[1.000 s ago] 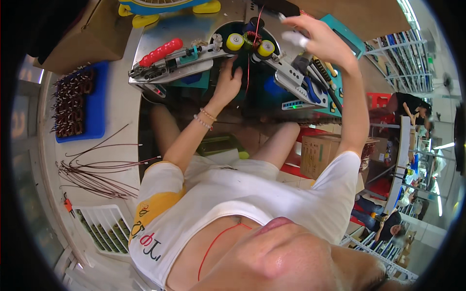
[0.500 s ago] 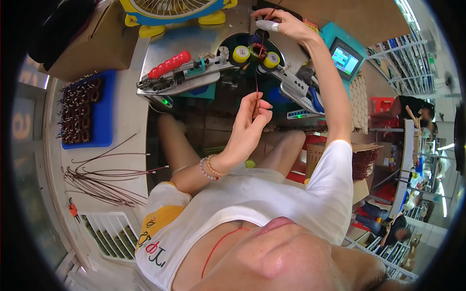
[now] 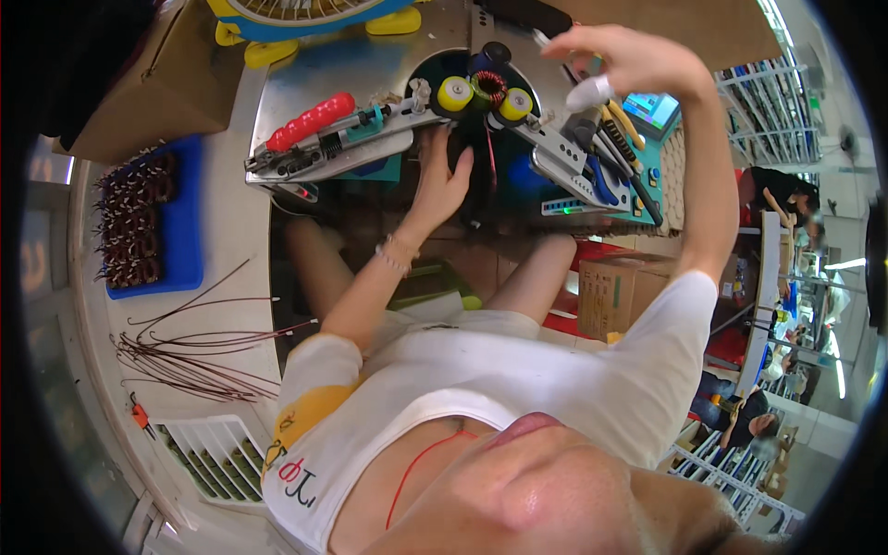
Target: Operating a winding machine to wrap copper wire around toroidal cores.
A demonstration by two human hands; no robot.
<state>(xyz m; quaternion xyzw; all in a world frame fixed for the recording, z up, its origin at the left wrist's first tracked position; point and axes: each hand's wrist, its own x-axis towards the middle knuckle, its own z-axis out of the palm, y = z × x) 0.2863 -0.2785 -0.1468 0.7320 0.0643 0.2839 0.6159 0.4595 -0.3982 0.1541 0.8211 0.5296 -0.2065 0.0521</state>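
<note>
A dark toroid coil wound with red-brown wire sits between two yellow rollers on a metal winding fixture with a red handle. My left hand reaches up under the fixture's front edge with its fingers apart, and a thin red wire hangs just right of its thumb. My right hand is raised above and to the right of the coil, over the hand tools. Its fingers are spread, with a white cot on one finger and nothing visible in its grasp.
Pliers and cutters lie right of the fixture beside a small screen. A blue tray of wound coils and loose copper wires lie on the left. A white slotted tray, a cardboard box and a yellow-and-blue fan are also in view.
My left hand dropped toward my lap with the hanging wire, then rose back up under the fixture. My right hand stayed raised near the coil and shifted slightly right.
</note>
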